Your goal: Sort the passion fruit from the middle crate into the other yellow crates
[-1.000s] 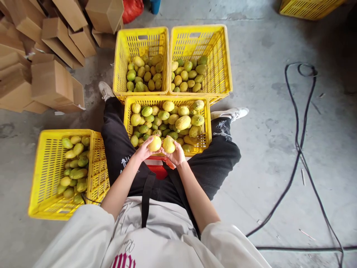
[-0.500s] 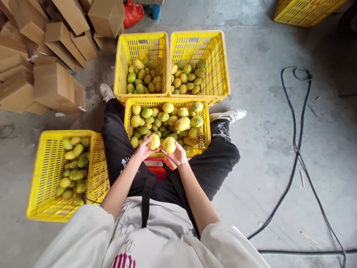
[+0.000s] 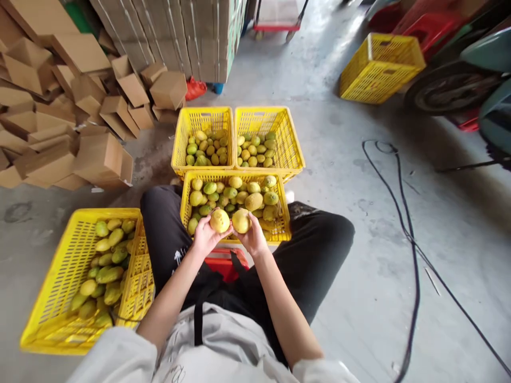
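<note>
Fruit is what both hands carry in my head view: the left hand [image 3: 203,235] has its fingers closed around one yellow fruit [image 3: 219,221], and the right hand [image 3: 254,238] has its fingers curled around another [image 3: 241,221]. I see the two side by side with a narrow gap, above the near edge of the front crate [image 3: 184,206], where more yellow and green fruit lies heaped. The fingertips come close between them, though I can't tell whether they touch. What has just changed is mostly my outlook: it tips further up, and a trolley [image 3: 277,28], a motorbike wheel [image 3: 450,89] and a tall cardboard stack [image 3: 199,40] have come in at the top. Dark specks on the left fruit now face me more plainly, so I judge it has been turned a little. The grip is otherwise the same, one fruit per hand, neither set down. Beyond the front crate I see two more part-filled crates side by side, and another [image 3: 59,276] stands beside the left leg.
</note>
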The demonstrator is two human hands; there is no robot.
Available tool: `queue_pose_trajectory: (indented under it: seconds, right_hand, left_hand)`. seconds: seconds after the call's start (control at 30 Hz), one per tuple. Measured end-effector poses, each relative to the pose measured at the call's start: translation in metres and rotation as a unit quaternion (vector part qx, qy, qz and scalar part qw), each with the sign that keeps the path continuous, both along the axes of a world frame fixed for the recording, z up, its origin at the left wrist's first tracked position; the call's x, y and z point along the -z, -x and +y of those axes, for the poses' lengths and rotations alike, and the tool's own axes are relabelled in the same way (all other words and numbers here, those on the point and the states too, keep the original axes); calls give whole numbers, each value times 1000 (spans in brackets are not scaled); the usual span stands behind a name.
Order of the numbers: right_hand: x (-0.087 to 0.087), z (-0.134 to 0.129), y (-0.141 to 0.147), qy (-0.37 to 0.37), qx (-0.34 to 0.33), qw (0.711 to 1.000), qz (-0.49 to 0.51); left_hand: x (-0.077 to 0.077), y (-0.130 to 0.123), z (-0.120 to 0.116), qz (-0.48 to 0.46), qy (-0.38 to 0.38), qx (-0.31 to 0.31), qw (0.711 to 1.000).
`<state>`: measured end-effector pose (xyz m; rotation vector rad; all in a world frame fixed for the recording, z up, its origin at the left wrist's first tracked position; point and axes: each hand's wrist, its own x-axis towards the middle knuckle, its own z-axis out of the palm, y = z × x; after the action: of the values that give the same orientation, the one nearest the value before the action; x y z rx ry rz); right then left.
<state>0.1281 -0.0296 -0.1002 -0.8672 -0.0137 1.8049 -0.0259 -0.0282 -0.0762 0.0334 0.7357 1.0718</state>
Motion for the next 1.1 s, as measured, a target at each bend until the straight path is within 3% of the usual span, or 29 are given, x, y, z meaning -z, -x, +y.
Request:
queue_pose_trajectory:
  seconds: [0.07,0.13,0.27,0.37,0.5,0.7,0.87,1.0,1.1]
  right_hand:
    - [-27,3,-5,-26,-21,999,33]
    - [-51,12,-15,-50,-55,996,57]
    - [-73,53,-42,-93,-135,986,16]
    - [-71,93,-60,-93,-163,982,-25]
    - [-50,129,-61,-96,-156,983,-13]
    - [-26,139,-38,13,-129,988,-78]
    - [-29,148,-49,-5,-107,994,-34]
    - [-43,156,-60,-66,-106,992,23]
    - [-50,155,-61,-47,-98,994,2]
  left_hand:
    - [-18,2,1,-8,2,-10,1000]
    - [-31,5,11,-4,-5,20,1000]
    - [-46,10,62,-13,-57,124,991]
    - [-52,8,104,-1,-120,193,974]
    - [-44,-2,135,40,-153,214,964]
    - [-32,-11,148,71,11,82,994]
    - [-32,-3,160,72,-23,83,994]
    - [-28,-6,164,63,-3,65,996]
    - [-29,-13,162,60,20,60,996]
